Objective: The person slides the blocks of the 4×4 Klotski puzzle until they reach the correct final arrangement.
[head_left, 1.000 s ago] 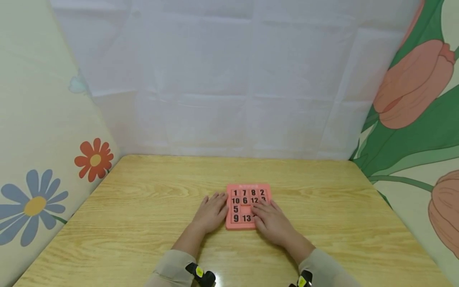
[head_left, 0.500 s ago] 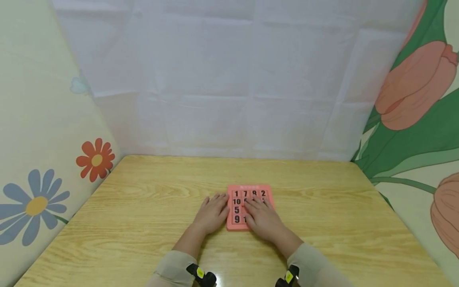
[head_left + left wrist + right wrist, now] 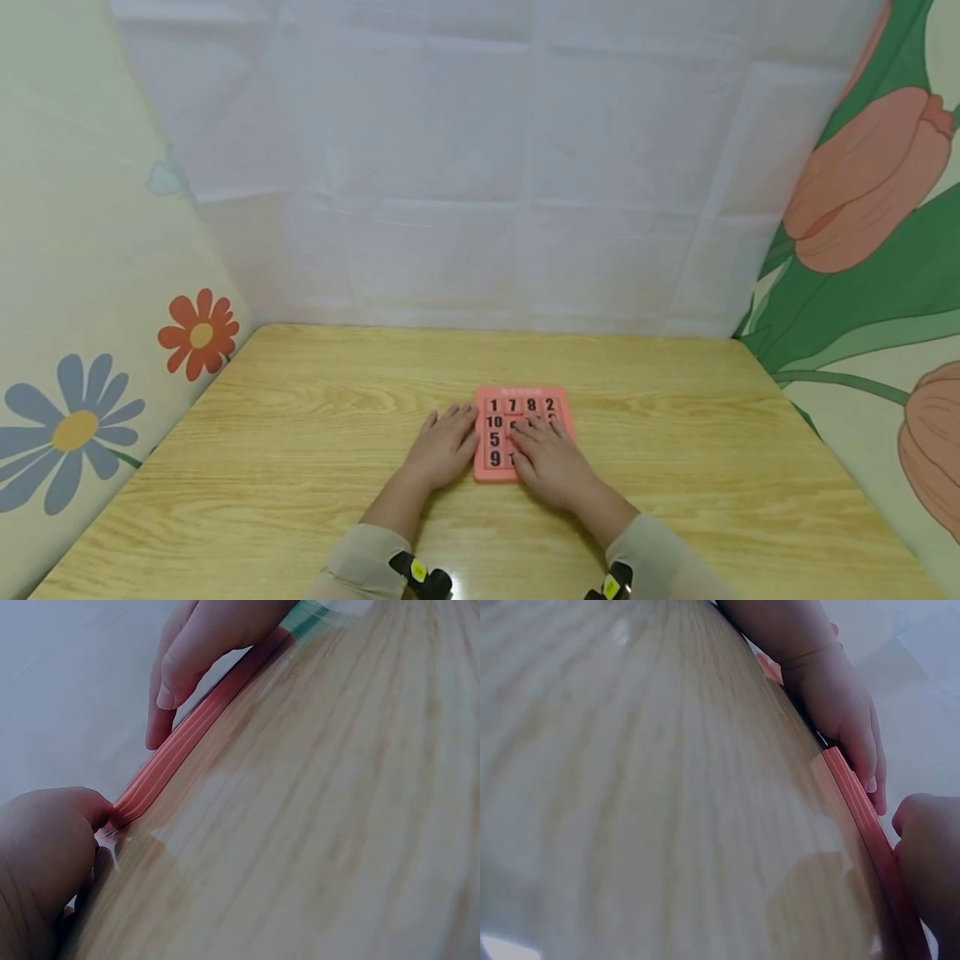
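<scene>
A pink sliding number puzzle [image 3: 493, 439] lies flat on the wooden table, its tiles marked with black numbers. My left hand [image 3: 442, 448] rests along its left edge, fingers extended and touching the frame. Over the lower right part of the board is my right hand [image 3: 553, 462], fingertips on the tiles around the second column; it hides several of them. In the left wrist view, the left thumb sits at the near corner of the puzzle's ridged side [image 3: 180, 742]. The right wrist view shows both hands at the pink edge [image 3: 866, 817], but no numbers.
The wooden table [image 3: 300, 400] extends around the puzzle on all sides. A white cloth [image 3: 480, 167] hangs behind it. Flower-printed sheets stand at the left [image 3: 75, 250] and right [image 3: 862, 308].
My right hand has moved left from the right columns onto the second column, then drawn back slightly. The 6 tile has slid towards me, with a gap showing under the 7. My left hand stays put.
</scene>
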Tool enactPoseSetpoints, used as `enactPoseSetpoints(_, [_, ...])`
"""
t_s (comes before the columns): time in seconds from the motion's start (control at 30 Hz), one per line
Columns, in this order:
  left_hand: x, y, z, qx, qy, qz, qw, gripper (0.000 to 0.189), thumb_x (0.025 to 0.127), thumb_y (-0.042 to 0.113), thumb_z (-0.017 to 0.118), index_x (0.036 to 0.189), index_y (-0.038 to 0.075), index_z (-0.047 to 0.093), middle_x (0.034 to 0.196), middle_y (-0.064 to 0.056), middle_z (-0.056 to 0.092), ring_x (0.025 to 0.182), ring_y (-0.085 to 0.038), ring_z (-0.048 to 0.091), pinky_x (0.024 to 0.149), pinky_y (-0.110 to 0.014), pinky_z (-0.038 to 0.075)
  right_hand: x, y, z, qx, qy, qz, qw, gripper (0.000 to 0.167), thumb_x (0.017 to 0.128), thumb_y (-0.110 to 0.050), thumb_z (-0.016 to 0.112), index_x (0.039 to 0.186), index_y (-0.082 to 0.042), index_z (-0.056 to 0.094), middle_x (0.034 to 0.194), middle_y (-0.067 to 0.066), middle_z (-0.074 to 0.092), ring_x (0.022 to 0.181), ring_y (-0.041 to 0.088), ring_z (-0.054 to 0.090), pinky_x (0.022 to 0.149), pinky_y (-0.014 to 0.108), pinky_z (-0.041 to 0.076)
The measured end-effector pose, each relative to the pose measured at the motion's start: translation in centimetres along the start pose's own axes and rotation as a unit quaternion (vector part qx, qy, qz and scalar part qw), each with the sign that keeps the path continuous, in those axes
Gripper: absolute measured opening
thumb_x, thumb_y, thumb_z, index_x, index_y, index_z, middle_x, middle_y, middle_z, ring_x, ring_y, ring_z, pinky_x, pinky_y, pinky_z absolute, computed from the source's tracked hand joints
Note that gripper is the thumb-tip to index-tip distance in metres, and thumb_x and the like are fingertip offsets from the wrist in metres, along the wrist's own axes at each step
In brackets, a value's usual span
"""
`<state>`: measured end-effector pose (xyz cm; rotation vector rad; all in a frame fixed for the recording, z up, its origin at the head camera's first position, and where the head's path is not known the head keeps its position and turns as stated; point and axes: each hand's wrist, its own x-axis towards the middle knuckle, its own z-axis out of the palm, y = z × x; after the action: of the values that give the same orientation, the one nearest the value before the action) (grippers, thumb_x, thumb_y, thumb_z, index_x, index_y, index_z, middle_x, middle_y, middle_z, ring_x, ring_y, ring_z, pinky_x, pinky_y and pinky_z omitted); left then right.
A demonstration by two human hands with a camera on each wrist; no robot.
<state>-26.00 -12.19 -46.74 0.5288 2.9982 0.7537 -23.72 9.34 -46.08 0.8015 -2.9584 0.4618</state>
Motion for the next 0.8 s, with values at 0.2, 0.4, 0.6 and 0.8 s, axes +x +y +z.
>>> enactPoseSetpoints(0.2, [0.0, 0.0, 0.1, 0.003, 0.005, -0.002, 1.0000, 0.052, 0.105, 0.031, 0.042, 0.149, 0.005, 0.040, 0.155, -0.014, 0.040, 0.148, -0.033, 0.029, 0.124, -0.055, 0.013, -0.7, 0.0, 0.1, -0.005, 0.013, -0.014, 0.9998, 0.045, 0.103, -0.031, 0.042, 0.140, -0.011, 0.055, 0.149, 0.006, 0.050, 0.146, 0.029, 0.034, 0.123, 0.053, 0.020])
enactPoseSetpoints(0.4, [0.1, -0.1, 0.1, 0.003, 0.008, 0.000, 1.0000, 0.052, 0.104, 0.031, 0.042, 0.149, 0.005, 0.041, 0.154, -0.014, 0.041, 0.148, -0.033, 0.030, 0.124, -0.055, 0.013, -1.2, -0.1, 0.1, -0.007, 0.013, -0.020, 0.9997, 0.044, 0.102, -0.032, 0.042, 0.139, -0.011, 0.056, 0.149, 0.006, 0.050, 0.146, 0.027, 0.036, 0.123, 0.052, 0.019])
enactPoseSetpoints(0.6, [0.1, -0.1, 0.1, 0.005, 0.005, 0.002, 1.0000, 0.051, 0.104, 0.030, 0.042, 0.149, 0.005, 0.041, 0.154, -0.014, 0.041, 0.148, -0.034, 0.029, 0.124, -0.056, 0.013, -1.4, -0.1, 0.1, -0.005, 0.019, -0.030, 0.9994, 0.044, 0.102, -0.029, 0.042, 0.139, -0.010, 0.056, 0.147, 0.007, 0.052, 0.145, 0.028, 0.038, 0.123, 0.052, 0.021])
enactPoseSetpoints(0.8, [0.1, -0.1, 0.1, 0.004, 0.007, 0.006, 1.0000, 0.051, 0.104, 0.029, 0.042, 0.148, 0.004, 0.042, 0.154, -0.015, 0.041, 0.147, -0.034, 0.030, 0.123, -0.057, 0.013, -1.1, 0.0, 0.0, 0.003, 0.040, -0.029, 0.9988, 0.044, 0.102, -0.029, 0.044, 0.139, -0.008, 0.056, 0.146, 0.009, 0.053, 0.144, 0.030, 0.039, 0.122, 0.052, 0.022])
